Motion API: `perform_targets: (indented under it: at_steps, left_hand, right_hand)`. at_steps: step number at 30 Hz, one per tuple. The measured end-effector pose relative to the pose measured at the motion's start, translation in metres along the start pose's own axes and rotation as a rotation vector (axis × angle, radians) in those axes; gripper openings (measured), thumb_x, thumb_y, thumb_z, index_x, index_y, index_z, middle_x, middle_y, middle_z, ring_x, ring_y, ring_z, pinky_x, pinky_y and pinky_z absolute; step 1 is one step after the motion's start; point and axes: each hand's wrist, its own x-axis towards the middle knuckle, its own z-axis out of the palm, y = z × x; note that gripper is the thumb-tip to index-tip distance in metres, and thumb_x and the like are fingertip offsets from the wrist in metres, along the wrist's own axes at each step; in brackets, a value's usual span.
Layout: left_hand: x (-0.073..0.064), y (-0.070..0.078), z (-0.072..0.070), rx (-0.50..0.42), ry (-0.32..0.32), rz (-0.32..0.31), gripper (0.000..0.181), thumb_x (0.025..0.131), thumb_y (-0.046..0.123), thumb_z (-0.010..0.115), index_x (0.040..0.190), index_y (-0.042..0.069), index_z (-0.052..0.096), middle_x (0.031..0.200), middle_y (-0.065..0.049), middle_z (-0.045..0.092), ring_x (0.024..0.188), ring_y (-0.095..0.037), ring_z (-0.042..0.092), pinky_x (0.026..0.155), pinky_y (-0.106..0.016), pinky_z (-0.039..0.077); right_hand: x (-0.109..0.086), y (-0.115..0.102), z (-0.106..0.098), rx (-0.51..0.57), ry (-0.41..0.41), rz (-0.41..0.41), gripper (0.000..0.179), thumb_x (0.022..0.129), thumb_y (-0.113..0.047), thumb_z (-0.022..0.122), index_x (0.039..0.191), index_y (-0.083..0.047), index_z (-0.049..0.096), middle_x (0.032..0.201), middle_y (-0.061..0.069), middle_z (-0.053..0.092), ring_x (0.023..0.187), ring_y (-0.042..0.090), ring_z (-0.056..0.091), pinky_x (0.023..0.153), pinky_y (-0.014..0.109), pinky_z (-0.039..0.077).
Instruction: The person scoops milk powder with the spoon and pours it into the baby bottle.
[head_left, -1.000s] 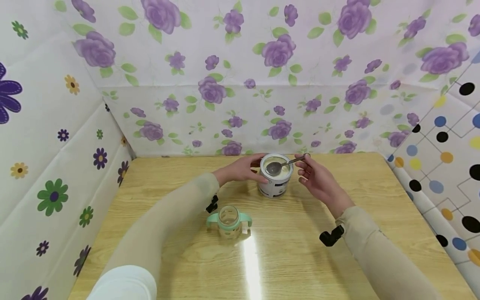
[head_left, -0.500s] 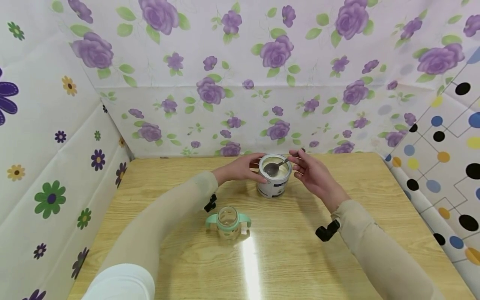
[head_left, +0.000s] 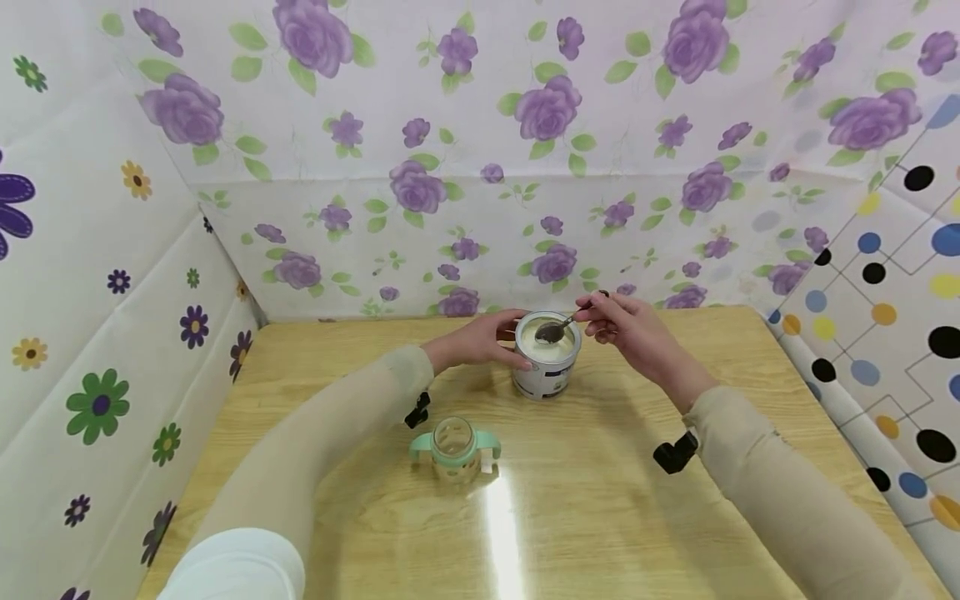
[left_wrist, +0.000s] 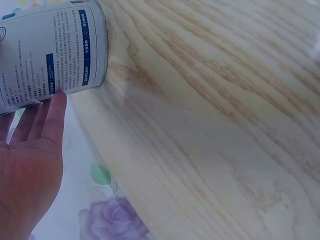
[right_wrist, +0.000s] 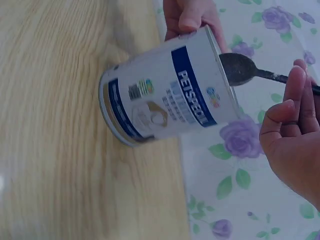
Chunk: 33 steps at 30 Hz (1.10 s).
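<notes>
A white powder can (head_left: 542,382) with blue label bands stands upright on the wooden table. Pale powder (head_left: 557,353) shows inside its open top. My left hand (head_left: 480,339) holds the can from its left side, thumb at the front and fingers behind. In the left wrist view, the fingers of that hand (left_wrist: 32,165) touch the can wall (left_wrist: 52,55). Between thumb and fingers my right hand (head_left: 626,327) pinches a dark metal spoon (head_left: 550,333) by its handle. The spoon's bowl (right_wrist: 237,69) is at the can's mouth; whether it touches the powder cannot be told.
Nearer on the table (head_left: 592,508) stands a clear bottle (head_left: 455,450) with a mint-green collar and two side handles, its top open. A white round object (head_left: 236,567) lies at the lower left edge. Patterned cloth walls (head_left: 420,242) enclose the back and sides.
My right hand has turned and come further along the spoon handle towards the bowl. The spoon's bowl has tilted and shifted slightly right over the can. The left hand keeps its hold.
</notes>
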Motion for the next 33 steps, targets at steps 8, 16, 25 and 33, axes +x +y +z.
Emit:
perform_targets:
  at_steps: [8,16,25,33]
  left_hand:
    - [-0.001,0.001,-0.001,0.014,-0.007,-0.004,0.084,0.091,0.013,0.088,0.163,0.017,0.044,0.156,-0.006,0.053,0.146,-0.03,0.051,0.123,-0.05,0.04]
    - [0.001,0.0,-0.002,0.014,-0.024,-0.005,0.083,0.092,0.013,0.087,0.163,0.016,0.043,0.156,-0.007,0.052,0.146,-0.03,0.051,0.123,-0.051,0.04]
    - [0.001,0.003,-0.003,0.038,-0.012,-0.017,0.084,0.09,0.013,0.089,0.162,0.016,0.045,0.153,-0.008,0.054,0.143,-0.03,0.053,0.121,-0.053,0.042]
    - [0.002,0.004,-0.003,0.047,-0.015,-0.006,0.084,0.089,0.012,0.09,0.161,0.014,0.046,0.151,-0.008,0.056,0.142,-0.029,0.054,0.12,-0.05,0.044]
  right_hand:
    - [0.012,-0.018,-0.005,-0.387,-0.07,-0.083,0.039,0.113,-0.037,0.058,0.129,-0.004,0.072,0.113,0.011,0.078,0.094,0.025,0.068,0.075,0.029,0.052]
    - [0.01,-0.005,-0.005,-0.555,-0.062,-0.082,0.041,0.113,-0.034,0.057,0.13,0.001,0.073,0.109,0.011,0.08,0.088,0.023,0.071,0.074,0.028,0.05]
    - [-0.002,0.013,-0.004,-0.422,0.001,-0.069,0.045,0.115,-0.035,0.053,0.128,0.003,0.072,0.104,0.009,0.081,0.086,0.026,0.073,0.071,0.027,0.052]
    - [-0.008,0.036,-0.006,-0.103,0.042,0.0,0.058,0.116,-0.037,0.047,0.139,0.016,0.058,0.103,-0.001,0.081,0.087,0.011,0.07,0.073,0.023,0.054]
